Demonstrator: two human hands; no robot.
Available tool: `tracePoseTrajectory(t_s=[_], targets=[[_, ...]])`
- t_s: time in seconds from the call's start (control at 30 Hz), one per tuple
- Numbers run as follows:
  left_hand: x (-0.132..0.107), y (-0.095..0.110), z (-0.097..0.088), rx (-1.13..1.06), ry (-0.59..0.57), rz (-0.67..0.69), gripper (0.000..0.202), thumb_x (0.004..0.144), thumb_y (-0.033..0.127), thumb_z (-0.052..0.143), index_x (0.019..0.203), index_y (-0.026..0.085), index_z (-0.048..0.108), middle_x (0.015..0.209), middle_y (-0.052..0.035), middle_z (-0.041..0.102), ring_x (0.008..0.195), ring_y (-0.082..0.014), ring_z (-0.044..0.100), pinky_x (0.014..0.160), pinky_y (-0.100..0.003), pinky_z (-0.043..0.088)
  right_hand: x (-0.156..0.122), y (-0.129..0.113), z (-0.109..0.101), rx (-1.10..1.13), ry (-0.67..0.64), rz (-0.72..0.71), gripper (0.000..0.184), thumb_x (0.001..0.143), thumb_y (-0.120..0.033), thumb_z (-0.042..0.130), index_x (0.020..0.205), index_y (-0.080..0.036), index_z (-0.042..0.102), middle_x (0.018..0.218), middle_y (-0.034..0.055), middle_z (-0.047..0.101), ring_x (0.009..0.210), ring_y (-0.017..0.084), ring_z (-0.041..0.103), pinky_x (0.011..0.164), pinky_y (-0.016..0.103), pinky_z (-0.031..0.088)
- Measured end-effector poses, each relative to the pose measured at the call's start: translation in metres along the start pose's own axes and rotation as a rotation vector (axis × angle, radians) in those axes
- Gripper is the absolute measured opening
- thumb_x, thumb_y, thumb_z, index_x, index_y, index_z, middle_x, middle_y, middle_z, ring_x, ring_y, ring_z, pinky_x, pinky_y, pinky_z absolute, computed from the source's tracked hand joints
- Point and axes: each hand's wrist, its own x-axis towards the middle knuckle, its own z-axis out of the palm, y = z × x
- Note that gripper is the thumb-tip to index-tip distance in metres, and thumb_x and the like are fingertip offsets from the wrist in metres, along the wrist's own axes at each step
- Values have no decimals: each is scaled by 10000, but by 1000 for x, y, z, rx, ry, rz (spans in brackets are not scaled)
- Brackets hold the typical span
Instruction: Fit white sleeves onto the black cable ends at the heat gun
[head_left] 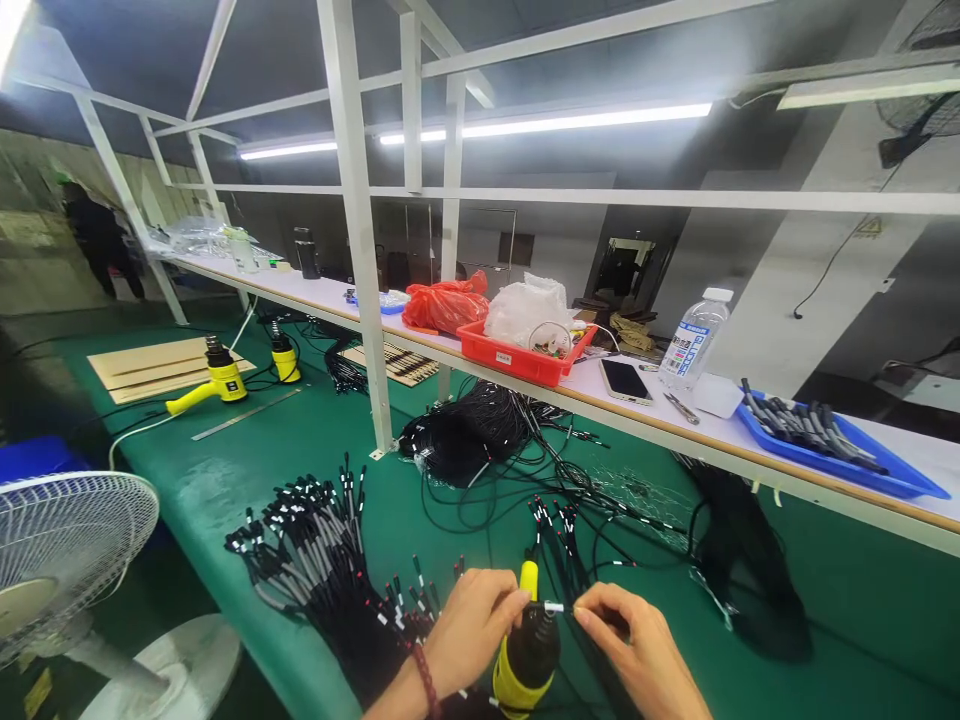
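Observation:
My left hand (pixel 476 622), with a beaded bracelet at the wrist, pinches one end of a thin black cable (pixel 553 607) that carries a white sleeve. My right hand (pixel 637 640) pinches the same cable on the other side, so a short piece stretches between my fingertips. Right below it stands a yellow and black heat gun (pixel 523 672), its coiled metal nozzle pointing up, close to the cable. To the left of my hands lies a thick bundle of black cables (pixel 322 560) with grey sleeves and white-marked ends. More loose cable ends (pixel 555 520) lie just beyond the heat gun.
A white shelf (pixel 450 352) crosses behind, bearing a red tray (pixel 517 362), a phone (pixel 625 381), a bottle (pixel 694 340) and a blue tray (pixel 840 450) of short parts. Its post (pixel 360 250) meets the green table. A fan (pixel 67 560) stands at left; coiled cables (pixel 465 435) lie under the shelf.

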Motion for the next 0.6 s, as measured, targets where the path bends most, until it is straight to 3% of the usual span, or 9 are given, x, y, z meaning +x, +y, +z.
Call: tracePoseTrajectory(t_s=[0.27, 0.47, 0.6], targets=[[-3, 10, -9, -151, 38, -32, 113, 871, 294, 539, 817, 197, 561, 858, 17, 623, 865, -171, 529, 772, -244, 381, -1, 0, 0, 42, -11, 21, 248, 837, -371, 533, 750, -198, 688, 758, 32, 694, 734, 205, 623, 668, 267, 444], [-1, 1, -1, -22, 5, -2, 398, 990, 397, 300, 754, 204, 556, 788, 6, 632, 828, -178, 539, 778, -271, 369, 0, 1, -1, -26, -19, -20, 315, 873, -407, 495, 699, -202, 658, 722, 23, 676, 693, 190, 598, 625, 259, 413], [0, -1, 3, -21, 10, -11, 408, 982, 408, 329, 712, 200, 553, 773, 8, 636, 838, -179, 536, 769, -260, 366, 0, 2, -1, 0, -12, -16, 284, 863, -384, 508, 706, -204, 661, 721, 21, 676, 694, 189, 594, 620, 256, 410]])
